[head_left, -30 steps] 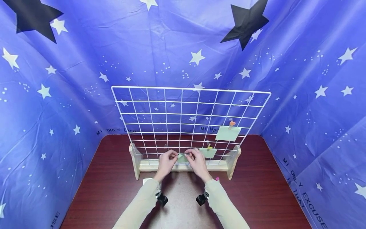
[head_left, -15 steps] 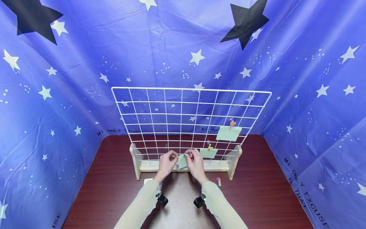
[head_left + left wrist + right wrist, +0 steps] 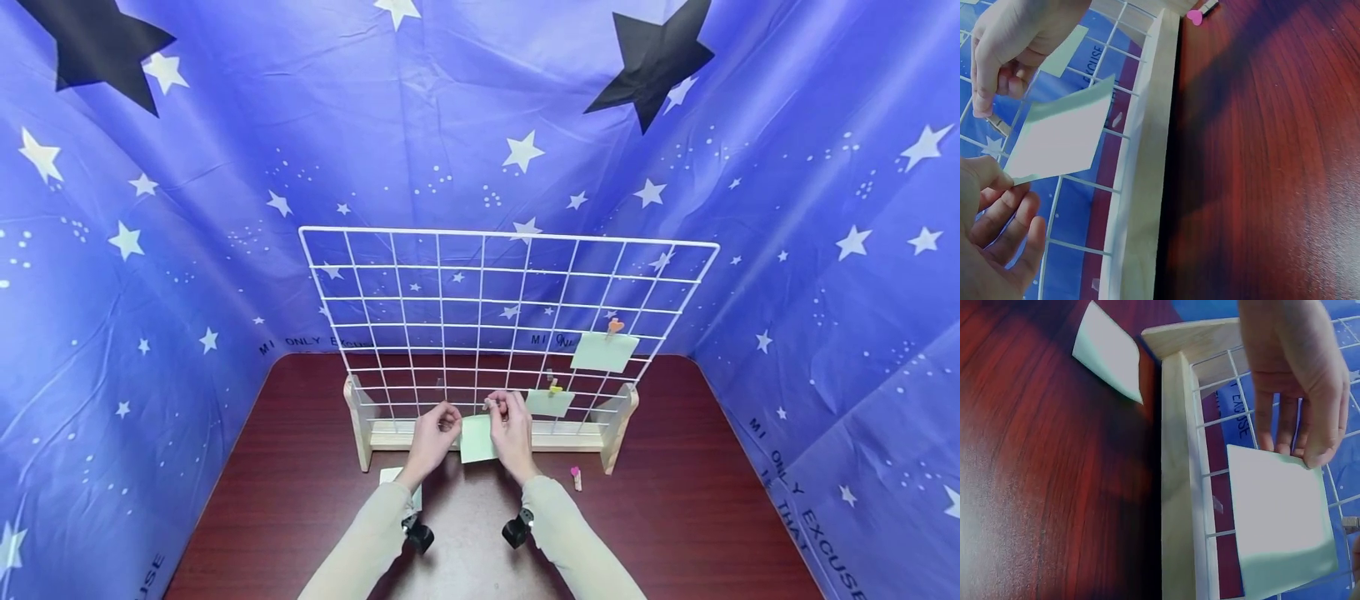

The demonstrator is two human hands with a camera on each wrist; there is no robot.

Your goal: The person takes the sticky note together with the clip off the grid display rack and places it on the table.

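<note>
A pale green paper (image 3: pixel 478 439) hangs in front of the lower middle of the white wire grid (image 3: pixel 482 298). My left hand (image 3: pixel 432 439) pinches its upper left corner between thumb and forefinger; the left wrist view shows this pinch on the paper (image 3: pixel 1060 140). At the paper's other upper side, my right hand (image 3: pixel 512 429) pinches a small wooden clip (image 3: pixel 999 125) between thumb and finger. The clip (image 3: pixel 1351 522) shows at the right edge of the right wrist view. Whether it grips the paper, I cannot tell.
Two green papers hang on the grid at the right, under an orange clip (image 3: pixel 615 326) and a yellow clip (image 3: pixel 555 389). A pink-heart clip (image 3: pixel 577 477) lies on the table right of my right hand. Another paper (image 3: pixel 1109 353) lies near the stand's left foot (image 3: pixel 358 425).
The paper between my hands has turned to face forward and now shows more of its surface, hanging lower. My left hand has moved slightly down.
</note>
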